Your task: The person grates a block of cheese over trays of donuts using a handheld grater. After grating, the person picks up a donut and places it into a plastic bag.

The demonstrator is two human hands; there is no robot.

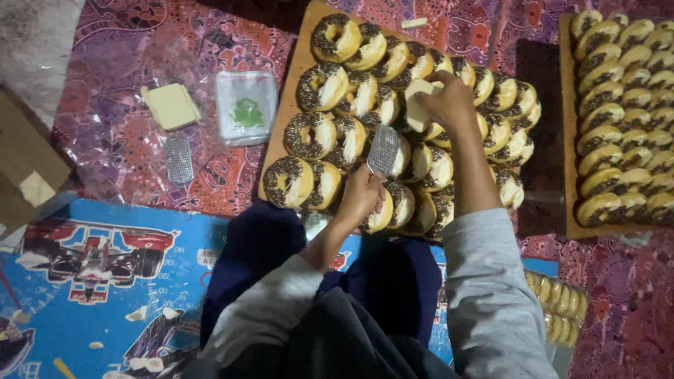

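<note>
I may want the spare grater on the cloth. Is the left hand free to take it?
Probably not yet: the left hand already grips a grater. The spare grater lies uncovered.

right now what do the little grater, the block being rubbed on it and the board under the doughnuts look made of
Grater in the left hand: looks like metal, grey with a dull shine and fine perforations. Block in the right hand: pale and matte, probably cheese. Board: seems plain wood, tan and flat.

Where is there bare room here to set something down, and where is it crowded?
Bare cloth lies left of the cheese block and spare grater. The blue mat is partly free. Both doughnut boards are packed; the left hand and right hand work there.
</note>
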